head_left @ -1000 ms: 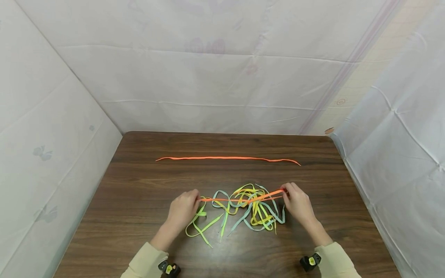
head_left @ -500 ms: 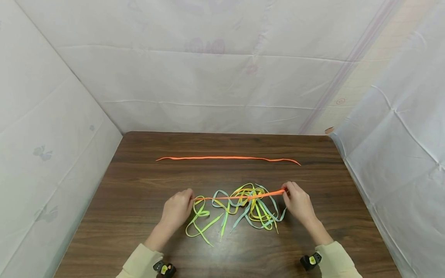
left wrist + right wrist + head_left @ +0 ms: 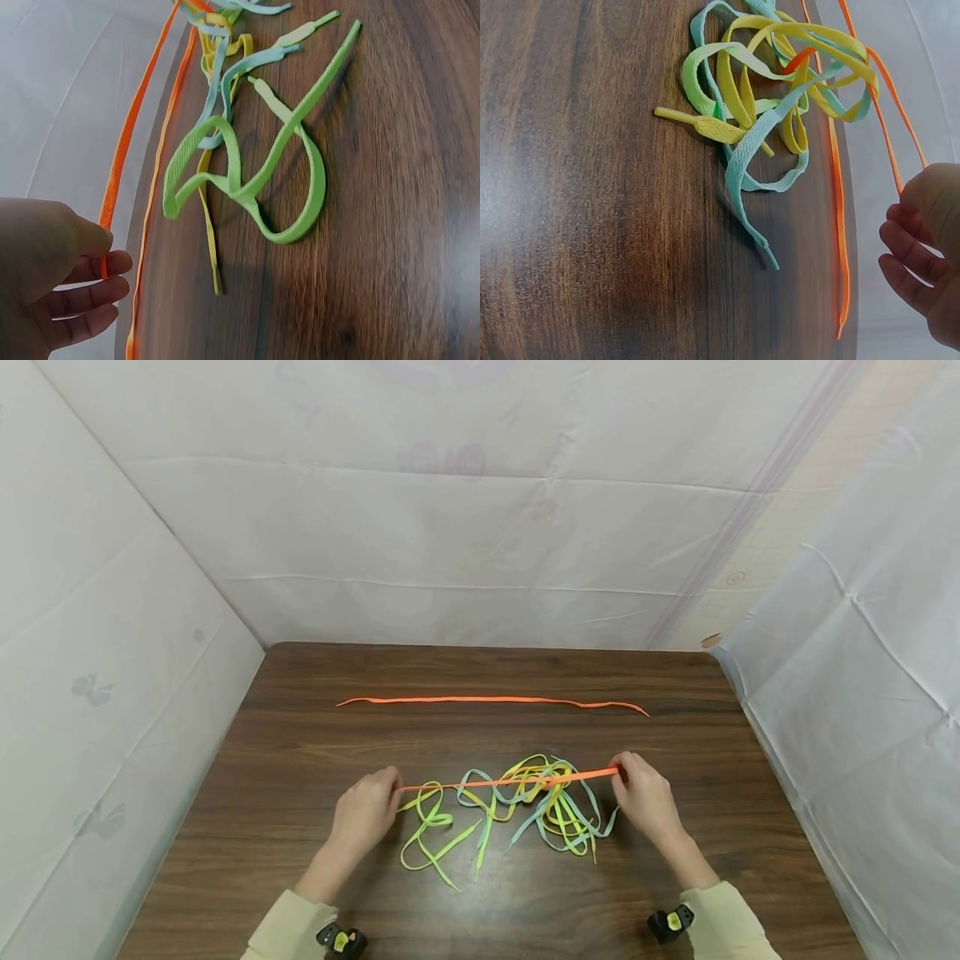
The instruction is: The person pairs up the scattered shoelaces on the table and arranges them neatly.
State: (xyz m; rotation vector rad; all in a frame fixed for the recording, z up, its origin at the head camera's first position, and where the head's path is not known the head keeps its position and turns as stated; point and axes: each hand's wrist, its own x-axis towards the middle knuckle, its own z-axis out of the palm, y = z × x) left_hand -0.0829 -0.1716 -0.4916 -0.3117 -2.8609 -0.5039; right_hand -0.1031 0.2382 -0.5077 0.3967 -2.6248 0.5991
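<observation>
Between my hands an orange shoelace (image 3: 465,785) is stretched over a tangle of laces. My left hand (image 3: 366,810) pinches one part of it between thumb and forefinger, its short tip poking out below the thumb in the left wrist view. My right hand (image 3: 647,795) pinches the lace at the other side, where two strands meet the fingers in the right wrist view. Beneath lie a yellow lace (image 3: 739,97), a light blue lace (image 3: 742,165) and a green lace (image 3: 319,176), looped together. Part of the orange lace passes through the loops of the tangle.
Another orange shoelace (image 3: 480,699) lies nearly straight across the table, beyond the tangle. The dark wooden table (image 3: 247,827) has white sheeting (image 3: 480,543) behind it and on both sides.
My left hand has moved left, drawing the orange lace longer and tauter. A hanging orange strand near the right hand has been drawn in. The right hand has hardly moved.
</observation>
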